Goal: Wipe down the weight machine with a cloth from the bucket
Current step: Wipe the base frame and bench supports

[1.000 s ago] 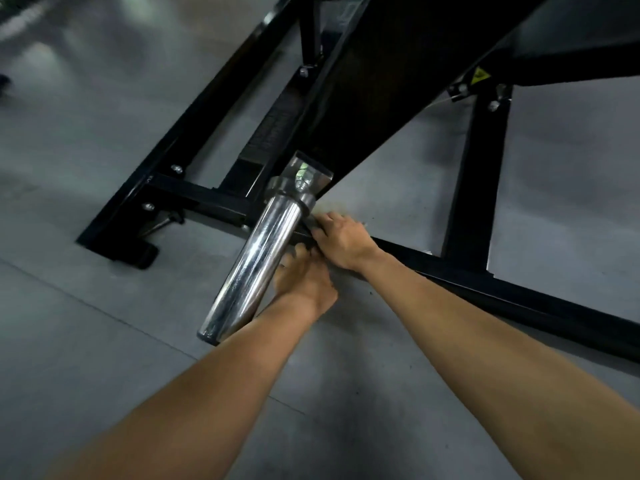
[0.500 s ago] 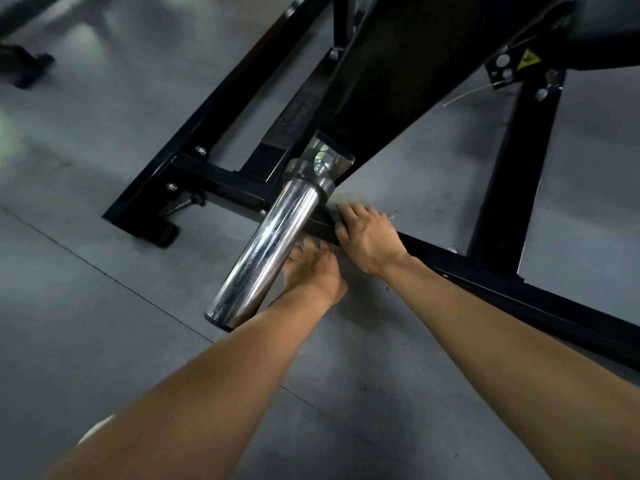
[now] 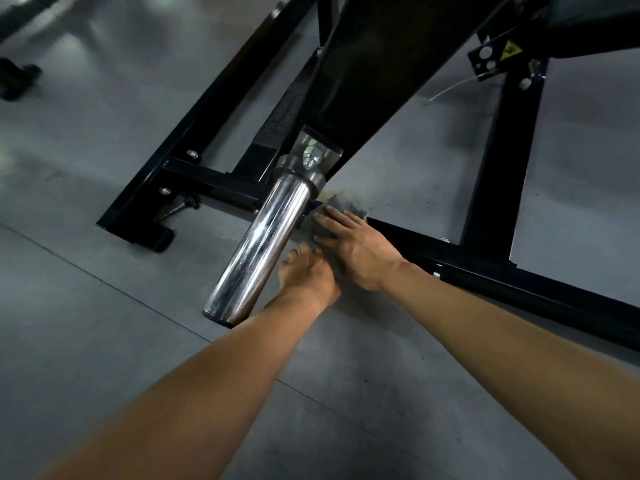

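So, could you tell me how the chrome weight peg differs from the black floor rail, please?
The chrome peg is round and mirror-bright; the black rail is flat-sided and dark. The peg juts out at a tilt with a free end; the rail lies low along the floor. The right hand presses the grey cloth on the rail, not the peg. Both belong to the weight machine.

Your cloth [image 3: 349,204] is grey and crumpled, and lies draped over the low rail [image 3: 485,268] of the weight machine [image 3: 381,81], just beside the base of the chrome peg [image 3: 263,244]. The machine's frame is black and bolted. The peg is polished and tilted, with its free end towards you.
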{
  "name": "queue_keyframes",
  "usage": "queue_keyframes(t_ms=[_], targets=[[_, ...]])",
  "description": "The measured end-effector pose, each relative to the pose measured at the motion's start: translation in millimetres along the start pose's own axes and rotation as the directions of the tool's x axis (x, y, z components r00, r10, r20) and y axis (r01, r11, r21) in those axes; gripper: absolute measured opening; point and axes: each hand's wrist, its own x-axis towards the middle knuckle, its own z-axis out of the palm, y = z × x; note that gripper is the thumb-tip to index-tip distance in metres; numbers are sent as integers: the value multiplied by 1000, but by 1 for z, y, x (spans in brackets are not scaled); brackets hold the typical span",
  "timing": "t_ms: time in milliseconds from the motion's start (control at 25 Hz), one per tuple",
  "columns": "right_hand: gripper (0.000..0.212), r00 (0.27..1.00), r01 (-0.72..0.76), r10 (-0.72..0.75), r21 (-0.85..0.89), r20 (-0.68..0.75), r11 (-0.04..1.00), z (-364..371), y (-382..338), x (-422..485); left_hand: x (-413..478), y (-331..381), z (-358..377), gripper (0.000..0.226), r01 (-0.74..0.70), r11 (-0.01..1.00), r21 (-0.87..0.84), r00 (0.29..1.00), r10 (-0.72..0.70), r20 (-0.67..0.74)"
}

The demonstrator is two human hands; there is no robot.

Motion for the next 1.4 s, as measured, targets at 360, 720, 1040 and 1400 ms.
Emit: queue_keyframes(t_ms=[360, 720, 1040, 1400], targets=[[48, 997, 40, -23, -260, 68, 965, 8, 3, -17, -14, -8, 2, 54, -87, 994, 66, 996, 88, -11], [47, 989, 130, -104, -306, 101, 943, 9, 16, -2, -9, -4, 3, 57, -71, 986, 150, 997, 68, 26], [41, 997, 64, -43, -386, 62, 920, 15, 46, -101, -15, 26, 0, 48, -179, 973, 147, 983, 183, -9], [43, 993, 0, 30, -264, 111, 965, -2, 45, -109, -17, 45, -19, 41, -294, 952, 84, 941, 304, -149]])
